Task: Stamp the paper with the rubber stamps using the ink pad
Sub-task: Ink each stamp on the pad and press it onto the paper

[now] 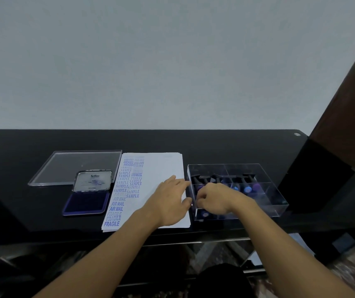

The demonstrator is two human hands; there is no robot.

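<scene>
A white paper stack (161, 166) lies on the black table, its left side covered with blue stamped words. The open ink pad (86, 203) sits left of it, lid raised. A clear box (277, 194) on the right holds several dark-handled rubber stamps (245, 186). My left hand (170, 201) rests flat on the paper's right edge, fingers straight and touching the box's left wall. My right hand (213, 198) reaches into the box's near left part with fingers curled; what they hold is hidden.
A clear flat lid (69, 166) lies at the back left behind the ink pad. A dark block (314, 179) stands right of the box. The table's front edge (172, 239) runs close under my forearms, with floor below.
</scene>
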